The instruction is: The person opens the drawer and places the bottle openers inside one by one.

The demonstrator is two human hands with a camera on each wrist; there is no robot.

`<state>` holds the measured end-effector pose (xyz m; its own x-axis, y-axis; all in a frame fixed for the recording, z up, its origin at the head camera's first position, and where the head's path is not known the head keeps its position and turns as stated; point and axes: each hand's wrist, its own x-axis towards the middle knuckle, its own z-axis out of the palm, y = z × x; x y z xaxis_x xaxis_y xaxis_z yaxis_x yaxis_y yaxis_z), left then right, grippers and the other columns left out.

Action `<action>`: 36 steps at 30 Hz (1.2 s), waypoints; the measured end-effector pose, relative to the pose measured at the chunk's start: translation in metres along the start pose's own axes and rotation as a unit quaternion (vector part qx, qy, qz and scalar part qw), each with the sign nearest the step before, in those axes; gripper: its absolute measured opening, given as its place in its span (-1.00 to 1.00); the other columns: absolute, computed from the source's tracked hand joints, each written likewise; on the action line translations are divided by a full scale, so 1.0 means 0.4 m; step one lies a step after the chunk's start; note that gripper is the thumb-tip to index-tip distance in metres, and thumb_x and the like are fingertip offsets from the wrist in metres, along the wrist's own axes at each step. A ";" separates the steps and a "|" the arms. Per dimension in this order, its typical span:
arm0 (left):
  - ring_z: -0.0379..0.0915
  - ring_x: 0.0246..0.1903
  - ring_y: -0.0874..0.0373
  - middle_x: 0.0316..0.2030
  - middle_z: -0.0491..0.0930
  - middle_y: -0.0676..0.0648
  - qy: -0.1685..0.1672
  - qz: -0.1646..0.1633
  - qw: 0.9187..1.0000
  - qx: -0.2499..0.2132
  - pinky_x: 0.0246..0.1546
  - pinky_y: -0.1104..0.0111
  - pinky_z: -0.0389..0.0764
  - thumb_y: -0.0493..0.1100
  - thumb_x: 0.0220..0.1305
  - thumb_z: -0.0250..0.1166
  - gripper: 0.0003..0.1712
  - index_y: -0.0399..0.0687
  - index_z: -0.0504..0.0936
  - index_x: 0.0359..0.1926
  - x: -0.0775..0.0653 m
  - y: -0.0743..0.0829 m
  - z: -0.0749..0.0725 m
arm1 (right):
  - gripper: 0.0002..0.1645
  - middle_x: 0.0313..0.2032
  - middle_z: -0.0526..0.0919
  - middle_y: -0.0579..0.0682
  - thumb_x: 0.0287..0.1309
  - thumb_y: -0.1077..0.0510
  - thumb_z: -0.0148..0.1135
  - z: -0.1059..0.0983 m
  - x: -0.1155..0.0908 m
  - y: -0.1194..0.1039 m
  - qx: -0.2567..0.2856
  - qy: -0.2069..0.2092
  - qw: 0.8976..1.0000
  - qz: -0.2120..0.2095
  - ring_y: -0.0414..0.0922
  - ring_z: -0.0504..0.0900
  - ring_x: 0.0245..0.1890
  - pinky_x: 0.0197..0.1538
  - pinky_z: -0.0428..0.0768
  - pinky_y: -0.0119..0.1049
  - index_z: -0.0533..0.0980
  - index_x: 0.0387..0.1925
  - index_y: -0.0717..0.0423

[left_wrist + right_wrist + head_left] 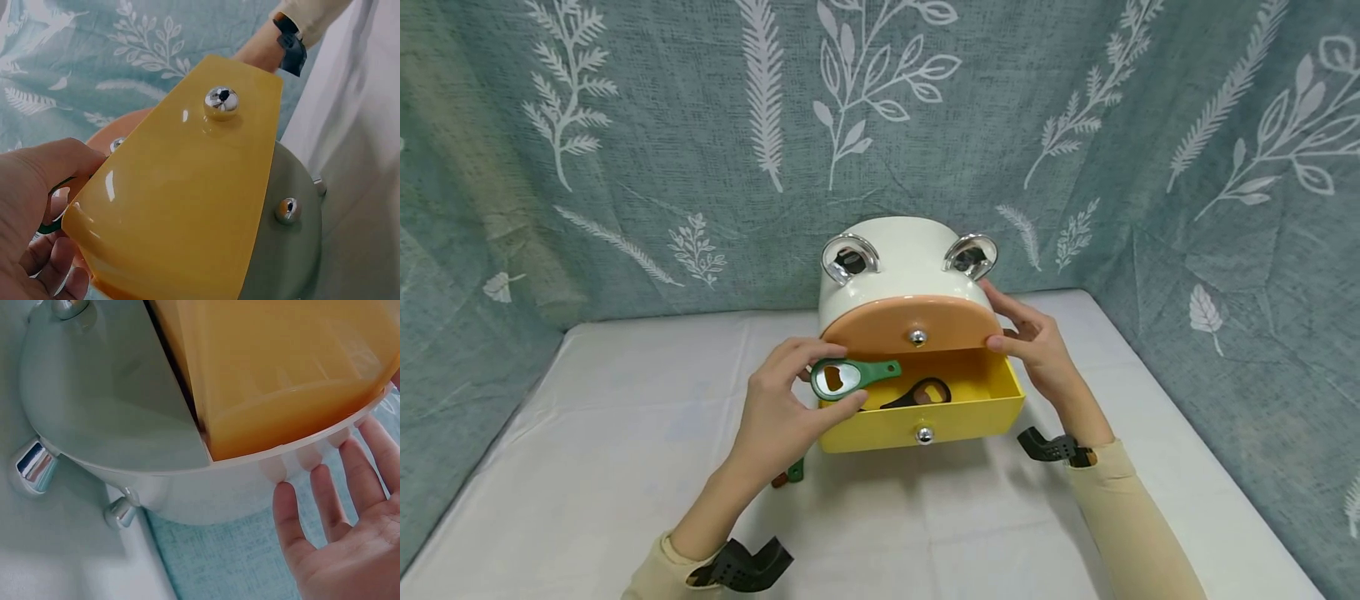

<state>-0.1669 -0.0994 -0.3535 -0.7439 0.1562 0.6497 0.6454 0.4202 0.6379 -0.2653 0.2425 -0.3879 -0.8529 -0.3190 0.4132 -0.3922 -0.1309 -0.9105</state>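
My left hand pinches a green bottle opener with a metal centre by its wide end, over the left part of the open yellow drawer. In the left wrist view, the drawer front hides most of the opener. A black opener-like piece with a ring-shaped end lies inside the drawer. The drawer belongs to a white rounded cabinet with an orange drawer above. My right hand rests against the cabinet's right side, its fairly straight fingertips touching the wall.
Below the yellow drawer is a grey-green front with a silver knob. A small green and brown item lies on the white tablecloth, partly hidden by my left hand. A patterned curtain hangs behind.
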 end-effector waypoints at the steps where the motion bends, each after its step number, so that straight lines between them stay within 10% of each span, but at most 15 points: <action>1: 0.43 -0.10 0.21 -0.12 0.57 0.13 -0.003 0.000 1.000 0.001 -0.26 0.37 0.43 -0.20 -0.10 0.63 -0.48 -0.11 0.68 -0.05 0.001 0.001 0.001 | -0.24 0.39 0.32 -0.01 0.20 0.31 0.34 0.000 0.000 0.000 0.000 0.000 1.000 0.000 0.01 0.24 0.35 0.14 0.46 -0.18 0.31 0.41 0.11; 12: 0.38 0.00 0.15 -0.04 0.59 0.06 -0.038 -0.014 0.999 0.014 -0.03 0.14 0.46 -0.09 -0.02 0.61 -0.41 -0.08 0.63 0.07 0.011 0.018 0.015 | -0.23 0.39 0.31 0.00 0.19 0.28 0.37 -0.004 -0.002 0.000 0.001 0.001 1.000 0.000 0.02 0.23 0.36 0.16 0.45 -0.18 0.32 0.41 0.10; 24: 0.47 -0.52 0.26 -0.40 0.64 0.06 0.030 0.097 0.993 -0.054 -0.51 0.50 0.49 -0.38 0.21 0.34 -0.82 -0.12 0.71 -0.16 -0.026 0.093 0.041 | -0.24 0.40 0.31 -0.01 0.20 0.29 0.36 -0.002 0.000 -0.001 0.005 -0.003 1.000 -0.002 0.02 0.22 0.37 0.16 0.45 -0.17 0.32 0.40 0.09; 36: 0.43 -0.70 0.36 -0.42 0.70 0.02 -0.053 0.036 0.985 -0.162 -0.68 0.51 0.50 -0.38 0.23 0.37 -0.74 -0.20 0.70 -0.04 -0.086 0.098 0.132 | -0.25 0.39 0.31 0.00 0.22 0.30 0.33 0.000 0.001 -0.003 0.000 -0.002 1.000 0.001 0.01 0.21 0.38 0.16 0.45 -0.19 0.31 0.41 0.09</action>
<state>-0.1253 -0.0412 -0.3728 -0.6972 0.2754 0.6619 0.7056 0.1006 0.7015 -0.2650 0.2425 -0.3866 -0.8524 -0.3233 0.4111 -0.3900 -0.1308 -0.9115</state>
